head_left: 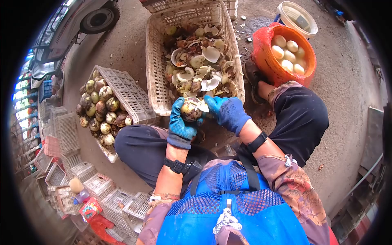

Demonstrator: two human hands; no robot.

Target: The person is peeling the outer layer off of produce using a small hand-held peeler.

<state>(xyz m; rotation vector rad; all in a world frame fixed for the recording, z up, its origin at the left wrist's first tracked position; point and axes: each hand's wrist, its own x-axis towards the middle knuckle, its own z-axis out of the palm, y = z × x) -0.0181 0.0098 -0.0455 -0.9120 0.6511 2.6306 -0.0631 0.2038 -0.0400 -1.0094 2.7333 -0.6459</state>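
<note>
My left hand (181,125), in a blue-green coated glove, is wrapped round a mottled brown and yellow-green round fruit (190,111). A pale strip shows at the fruit's upper right side, close to my right fingertips. My right hand (229,111), in a similar glove, is closed beside the fruit; I cannot tell what is in its fingers. Just beyond both hands stands a dirty white plastic crate (153,69) holding peels and pale shell pieces (211,54). On the left, a tilted crate (128,90) holds many unpeeled round fruits (105,93).
An orange tub (267,61) in red netting, at the right, holds peeled pale fruits (290,56) in cloudy liquid. A white bucket (314,26) stands behind it. Empty crates (98,185) are piled lower left. A vehicle wheel (98,19) is at the upper left.
</note>
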